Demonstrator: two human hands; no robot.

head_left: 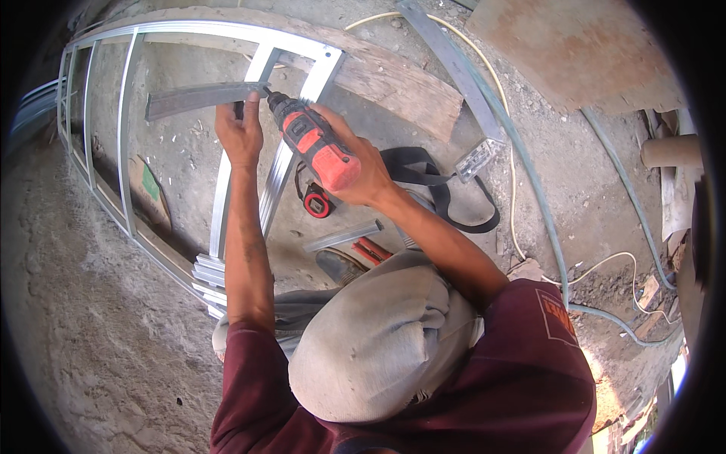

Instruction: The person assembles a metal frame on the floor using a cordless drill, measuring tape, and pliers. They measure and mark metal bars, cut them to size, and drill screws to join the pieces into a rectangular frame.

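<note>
The right hand (361,170) is wrapped tight around the grip of a red and black power drill (311,142), fingers clamped on the handle, and the drill's nose points up and left at the end of a short grey metal strip (198,98). The left hand (240,135) is closed on that strip just beside the drill tip, pinning it where it crosses the metal stud frame (125,136). The strip lies roughly level, over the upper part of the frame, sticking out to the left of the hand. The frame itself lies flat on the dusty concrete floor (83,318), and a weathered wooden plank (393,83) runs under its top rail.

Down by the person's grey-trousered knee (378,340) there's a red and black tape measure (318,203), a loose offcut of metal channel (344,236), and what looks like a red-handled tool (372,250), partly hidden, so hard to say which kind. A black strap (439,193) loops just right of the wrist. A greenish hose (529,181) and a pale cable (514,227) snake across the floor on the right.
</note>
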